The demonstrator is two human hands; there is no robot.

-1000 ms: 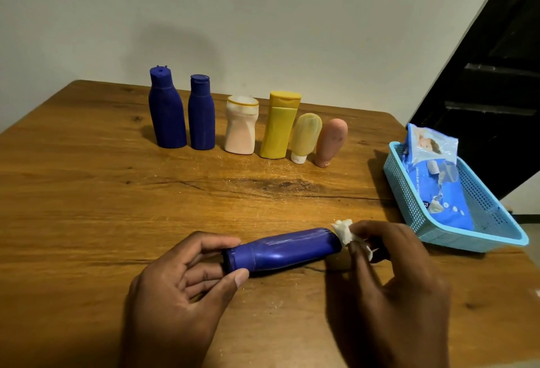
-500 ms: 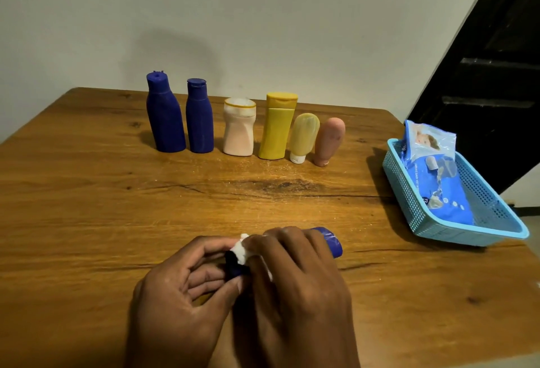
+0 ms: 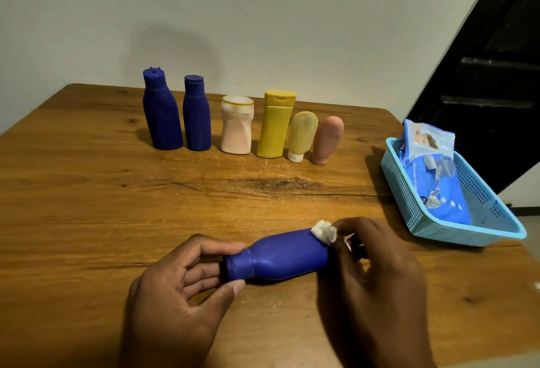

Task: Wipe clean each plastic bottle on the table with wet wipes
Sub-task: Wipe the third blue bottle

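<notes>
Your left hand (image 3: 187, 286) pinches the blue bottle's (image 3: 280, 255) cap end; your right hand (image 3: 377, 274) pinches a wet wipe (image 3: 323, 231) against its base.

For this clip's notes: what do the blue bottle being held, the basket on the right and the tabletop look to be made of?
Blue bottle: looks like smooth, semi-glossy plastic, with soft light streaks along its side.
Basket: light blue moulded plastic, judging by its regular perforated walls and solid rim.
Tabletop: wood or a wood-look surface with a satin sheen; grain lines, a dark knot and a crack-like line show.
</notes>
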